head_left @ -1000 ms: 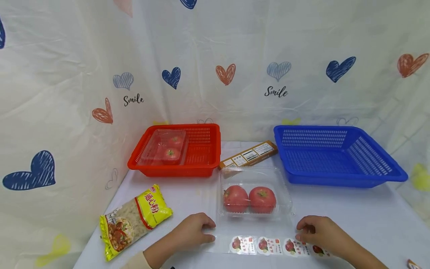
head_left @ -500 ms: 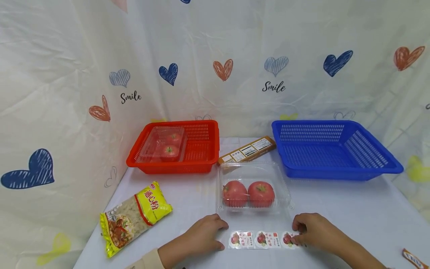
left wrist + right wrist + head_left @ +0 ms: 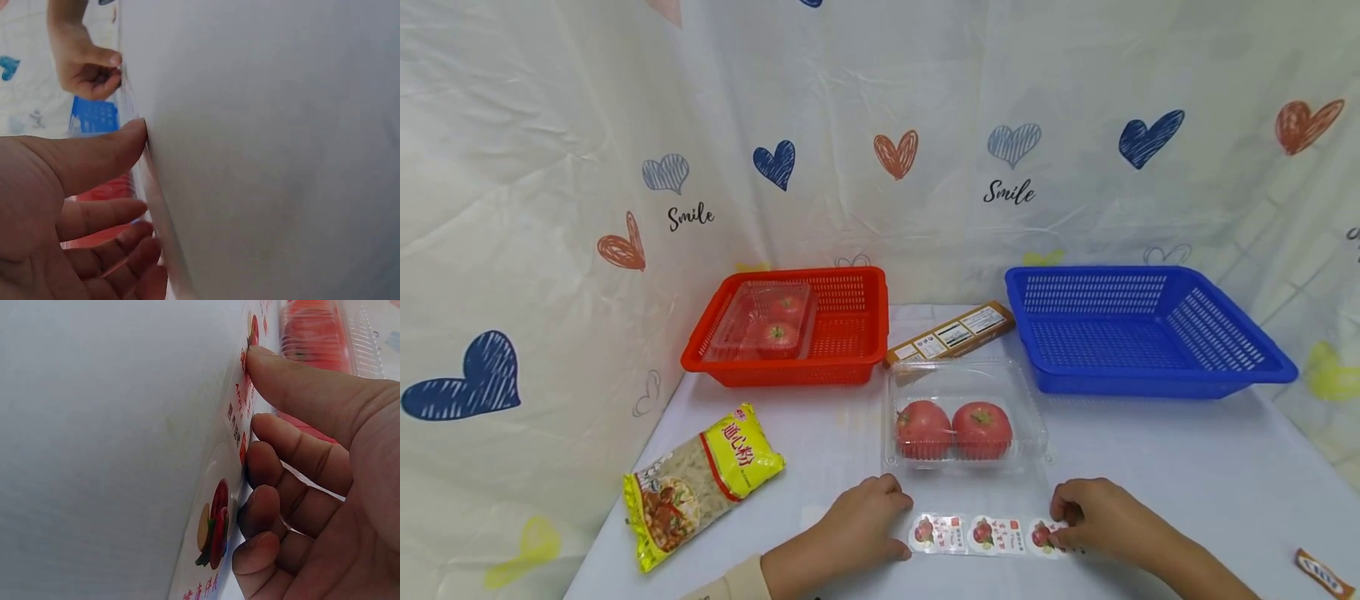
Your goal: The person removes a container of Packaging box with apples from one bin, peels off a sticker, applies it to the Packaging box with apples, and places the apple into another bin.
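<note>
In the head view a see-through strip of fruit-print stickers [image 3: 995,534] lies flat on the white table. My left hand [image 3: 867,523] rests at its left end, thumb and fingers apart with fingertips down on the surface. At the right end, my right hand [image 3: 1093,523] touches the strip, covering part of it. The right wrist view shows that thumb on a printed sticker [image 3: 239,403], the loosely bent fingers lined along the strip's side. Just beyond the hands sits a clear plastic clamshell box [image 3: 964,387] with two tomatoes [image 3: 982,431] in it.
A red basket [image 3: 797,373] holding a second clear box of tomatoes stands back left. Back right is a blue basket [image 3: 1150,386]. Between them lies a long brown carton [image 3: 953,333]. A yellow pasta bag [image 3: 703,483] is at left, a small orange-and-white packet [image 3: 1324,575] at right.
My left hand has moved right, up to the stickers. My right hand now covers more of the strip's right end, hiding the fourth sticker. The view has shifted slightly.
</note>
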Tool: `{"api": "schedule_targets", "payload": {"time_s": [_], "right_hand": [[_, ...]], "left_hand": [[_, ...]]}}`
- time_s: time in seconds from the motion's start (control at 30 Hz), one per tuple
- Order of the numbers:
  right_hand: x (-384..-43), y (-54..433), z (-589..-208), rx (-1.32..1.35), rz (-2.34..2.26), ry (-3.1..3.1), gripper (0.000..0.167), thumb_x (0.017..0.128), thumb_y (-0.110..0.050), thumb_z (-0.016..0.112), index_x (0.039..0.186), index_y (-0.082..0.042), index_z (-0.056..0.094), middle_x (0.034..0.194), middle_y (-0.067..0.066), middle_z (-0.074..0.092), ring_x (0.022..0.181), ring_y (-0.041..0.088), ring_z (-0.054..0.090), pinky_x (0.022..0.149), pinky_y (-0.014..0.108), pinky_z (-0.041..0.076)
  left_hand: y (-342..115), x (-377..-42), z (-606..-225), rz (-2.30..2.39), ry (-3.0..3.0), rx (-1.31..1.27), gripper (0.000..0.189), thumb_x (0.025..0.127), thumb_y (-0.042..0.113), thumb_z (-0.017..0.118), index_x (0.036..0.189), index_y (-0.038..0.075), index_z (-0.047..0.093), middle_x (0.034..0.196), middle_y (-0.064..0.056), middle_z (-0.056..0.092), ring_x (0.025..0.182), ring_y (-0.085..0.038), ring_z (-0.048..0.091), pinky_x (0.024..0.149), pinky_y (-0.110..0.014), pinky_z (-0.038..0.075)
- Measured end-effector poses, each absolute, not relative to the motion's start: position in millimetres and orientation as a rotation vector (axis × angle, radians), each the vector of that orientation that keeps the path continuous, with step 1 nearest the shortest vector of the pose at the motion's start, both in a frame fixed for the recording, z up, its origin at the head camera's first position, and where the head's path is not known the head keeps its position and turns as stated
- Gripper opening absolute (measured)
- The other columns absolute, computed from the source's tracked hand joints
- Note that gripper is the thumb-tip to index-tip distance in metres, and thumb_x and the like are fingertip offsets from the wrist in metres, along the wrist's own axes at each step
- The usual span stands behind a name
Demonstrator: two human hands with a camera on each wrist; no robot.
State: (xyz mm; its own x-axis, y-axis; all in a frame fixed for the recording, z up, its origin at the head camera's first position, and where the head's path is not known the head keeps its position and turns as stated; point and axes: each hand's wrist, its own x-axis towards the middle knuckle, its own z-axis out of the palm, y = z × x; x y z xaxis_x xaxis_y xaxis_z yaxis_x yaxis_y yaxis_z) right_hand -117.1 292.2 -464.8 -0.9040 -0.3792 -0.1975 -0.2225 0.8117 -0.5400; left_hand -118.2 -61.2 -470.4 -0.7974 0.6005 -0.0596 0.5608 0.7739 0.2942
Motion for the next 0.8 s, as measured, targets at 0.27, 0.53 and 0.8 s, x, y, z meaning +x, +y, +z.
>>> {"api": "schedule_targets", "payload": {"time_s": [0.27,0.53,0.8], "right_hand": [[-116,291,-466,-0.467,-0.758,2.690,0.029,0.070,-0.034,0.086,0.079,-0.021,0.061,0.068,-0.010,0.050,0.063,0.005,0.044,0.052,0.025,0.039],[-113,291,-464,-0.518,-0.766,2.681,0.029,0.072,-0.036,0.085,0.079,-0.023,0.061,0.069,-0.012,0.051,0.063,0.004,0.044,0.052,0.025,0.039],[-114,286,-452,-0.710,-0.775,2.622,0.016,0.081,-0.031,0.079,0.086,-0.025,0.065,0.074,-0.016,0.051,0.067,0.001,0.046,0.055,0.024,0.041]], "left_hand": [[-59,-121,-465,0.422,2.764,0.897,0.036,0.069,0.035,0.088,0.096,0.020,0.069,0.077,0.014,0.050,0.075,-0.004,0.044,0.064,-0.022,0.043],[-57,-124,-462,0.564,2.621,0.734,0.045,0.068,0.030,0.090,0.099,0.025,0.057,0.084,0.015,0.054,0.075,-0.004,0.049,0.071,-0.027,0.047],[-65,-137,-454,0.964,2.239,0.706,0.036,0.080,0.012,0.081,0.110,0.021,0.064,0.081,0.008,0.058,0.073,-0.005,0.051,0.067,-0.022,0.045]]}}
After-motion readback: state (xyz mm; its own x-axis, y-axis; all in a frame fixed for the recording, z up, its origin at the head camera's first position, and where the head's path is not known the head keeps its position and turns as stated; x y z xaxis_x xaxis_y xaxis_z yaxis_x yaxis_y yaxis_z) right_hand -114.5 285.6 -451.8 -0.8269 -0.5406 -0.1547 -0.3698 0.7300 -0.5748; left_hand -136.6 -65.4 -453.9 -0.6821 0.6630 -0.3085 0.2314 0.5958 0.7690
